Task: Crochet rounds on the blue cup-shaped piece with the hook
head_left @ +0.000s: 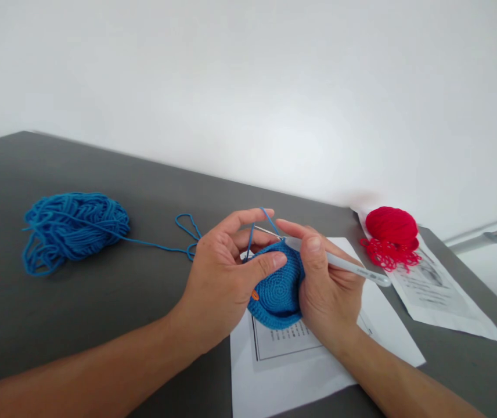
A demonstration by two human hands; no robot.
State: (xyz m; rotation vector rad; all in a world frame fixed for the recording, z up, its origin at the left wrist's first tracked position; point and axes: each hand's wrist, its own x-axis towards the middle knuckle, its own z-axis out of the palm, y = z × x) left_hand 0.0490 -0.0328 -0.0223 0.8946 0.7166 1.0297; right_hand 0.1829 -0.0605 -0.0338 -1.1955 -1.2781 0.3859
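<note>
My left hand [226, 273] pinches the edge of a round blue crochet piece [278, 289], thumb on its front face. Blue working yarn runs over the raised left index finger. In my right hand [329, 284] is a crochet hook [355, 266] with a pale grey handle, held between thumb and fingers. Its metal shaft points left, at the upper edge of the piece, near the yarn. An orange stitch marker [255, 295] sits on the left side of the blue work. Whether a loop is on the hook's tip is too small to tell.
A blue yarn skein [76, 223] lies at the left, its strand trailing to my left hand. Below the hands is a printed paper sheet [261, 383]. Red yarn [391, 227] rests on a white printed packet [444, 296] at the right. A white wall borders the grey table [152, 180].
</note>
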